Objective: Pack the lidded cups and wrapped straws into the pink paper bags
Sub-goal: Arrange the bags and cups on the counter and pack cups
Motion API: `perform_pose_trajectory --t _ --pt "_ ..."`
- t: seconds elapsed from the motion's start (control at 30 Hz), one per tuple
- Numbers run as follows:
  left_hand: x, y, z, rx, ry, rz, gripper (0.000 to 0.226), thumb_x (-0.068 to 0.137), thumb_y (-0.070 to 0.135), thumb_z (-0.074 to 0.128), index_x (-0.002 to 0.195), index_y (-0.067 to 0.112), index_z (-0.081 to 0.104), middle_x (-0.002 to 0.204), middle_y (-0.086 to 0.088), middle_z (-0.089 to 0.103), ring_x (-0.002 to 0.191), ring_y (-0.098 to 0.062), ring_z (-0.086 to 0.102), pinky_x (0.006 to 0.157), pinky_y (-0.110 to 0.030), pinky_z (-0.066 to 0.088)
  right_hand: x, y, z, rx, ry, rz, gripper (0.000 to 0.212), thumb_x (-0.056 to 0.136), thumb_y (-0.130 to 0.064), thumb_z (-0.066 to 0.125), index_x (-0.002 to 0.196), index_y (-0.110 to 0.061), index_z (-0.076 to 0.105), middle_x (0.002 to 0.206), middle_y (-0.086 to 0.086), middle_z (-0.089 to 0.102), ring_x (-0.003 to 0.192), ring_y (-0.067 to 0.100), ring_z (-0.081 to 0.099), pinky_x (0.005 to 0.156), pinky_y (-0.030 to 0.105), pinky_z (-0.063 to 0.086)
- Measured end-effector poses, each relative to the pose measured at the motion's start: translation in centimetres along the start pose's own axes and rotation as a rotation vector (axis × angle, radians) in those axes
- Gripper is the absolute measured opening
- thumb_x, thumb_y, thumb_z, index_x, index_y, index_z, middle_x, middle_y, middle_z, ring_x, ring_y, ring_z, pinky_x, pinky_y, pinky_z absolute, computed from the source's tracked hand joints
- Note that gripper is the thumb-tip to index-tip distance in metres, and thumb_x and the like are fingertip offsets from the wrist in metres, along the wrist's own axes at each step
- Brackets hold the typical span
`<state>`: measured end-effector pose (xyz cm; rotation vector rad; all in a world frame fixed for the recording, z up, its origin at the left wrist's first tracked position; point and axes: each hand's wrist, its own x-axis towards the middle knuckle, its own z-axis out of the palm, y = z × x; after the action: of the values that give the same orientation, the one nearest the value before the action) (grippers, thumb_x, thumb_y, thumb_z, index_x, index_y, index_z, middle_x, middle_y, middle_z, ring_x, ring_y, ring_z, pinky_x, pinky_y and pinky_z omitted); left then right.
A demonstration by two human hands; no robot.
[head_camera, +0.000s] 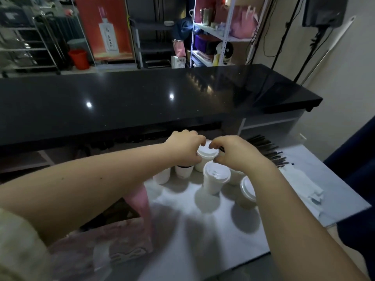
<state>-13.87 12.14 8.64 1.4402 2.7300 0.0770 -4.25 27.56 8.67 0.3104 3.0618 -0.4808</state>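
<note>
Both hands at far cup cluster on the white-covered worktop (223,236). Left hand (183,147) curled round the left side of the rear lidded cup (206,157), thumb low on the wall, fingers over the lid edge; grip closed on that cup. Right hand (236,153) on the cup's right side, fingers bent at the lid rim, thumb against the wall; grip also closed on it, cup still standing among the others. Second lidded cup (215,179) just in front, upright, touching or nearly touching. Open cup with dark rim (183,171) and another small cup (162,176) to the left, partly under the left wrist. Flat lid or lidded cup (246,189) under the right forearm, cannot tell which. Dark wrapped straws (267,151) fanned out at right, behind the right hand. Pink paper bags (121,240) lying near left, blurred. Black counter (142,98) beyond.
</note>
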Motion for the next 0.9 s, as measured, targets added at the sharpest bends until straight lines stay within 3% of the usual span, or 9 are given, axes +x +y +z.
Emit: perform_pose_trajectory --t 0.1,0.23,0.37,0.47,0.63,0.9 --pt "1.2 0.9 1.6 0.029 -0.045 0.018 0.043 0.084 0.04 0.058 0.124 0.026 0.052 0.114 0.001 0.055 0.105 -0.025 0.052 0.075 -0.035 0.032 -0.2 2.4 1.2 -0.024 -0.095 0.002 0.044 0.081 -0.028 0.07 0.123 -0.035 0.058 0.123 -0.009 0.06 0.109 0.016 0.056 0.088 0.036 0.049" --pt "2.4 2.4 3.7 0.061 -0.076 0.059 0.045 0.082 0.046 0.059 0.124 0.03 0.052 0.114 0.002 0.055 0.107 -0.024 0.051 0.08 -0.039 0.038 -1.3 5.6 2.6 -0.06 -0.112 -0.003 0.044 0.078 -0.034 0.072 0.121 -0.035 0.058 0.122 -0.005 0.058 0.112 0.018 0.051 0.077 0.03 0.04" --pt "3.5 4.4 5.3 0.059 -0.115 0.135 0.051 0.082 0.046 0.059 0.13 0.031 0.048 0.122 0.004 0.053 0.114 -0.023 0.047 0.086 -0.039 0.039 -2.5 8.0 3.7 -0.066 -0.113 -0.028 0.046 0.082 -0.033 0.067 0.127 -0.032 0.058 0.131 -0.005 0.054 0.123 0.019 0.045 0.087 0.031 0.04" --pt "4.2 6.2 6.5 0.095 -0.146 0.182 0.056 0.082 0.045 0.06 0.133 0.03 0.045 0.127 0.003 0.05 0.117 -0.024 0.045 0.091 -0.041 0.04 -3.4 9.8 4.1 -0.124 -0.073 -0.064 0.046 0.082 -0.042 0.066 0.125 -0.028 0.058 0.127 -0.004 0.054 0.12 0.022 0.044 0.094 0.036 0.04" --pt "5.5 8.2 7.8 0.176 -0.138 0.234 0.061 0.082 0.049 0.06 0.137 0.028 0.041 0.133 0.0 0.044 0.123 -0.025 0.04 0.097 -0.042 0.035 -5.3 12.4 5.6 -0.135 0.061 0.026 0.051 0.07 -0.053 0.068 0.111 -0.024 0.06 0.115 -0.001 0.049 0.108 0.025 0.044 0.087 0.038 0.043" --pt "6.5 9.4 7.8 0.408 -0.107 0.369 0.061 0.085 0.051 0.054 0.137 0.026 0.038 0.135 -0.002 0.043 0.126 -0.027 0.038 0.1 -0.043 0.032 -6.6 13.7 7.6 -0.005 -0.011 0.0 0.075 0.064 -0.057 0.076 0.126 -0.033 0.041 0.121 -0.003 0.037 0.112 0.023 0.037 0.086 0.036 0.045"
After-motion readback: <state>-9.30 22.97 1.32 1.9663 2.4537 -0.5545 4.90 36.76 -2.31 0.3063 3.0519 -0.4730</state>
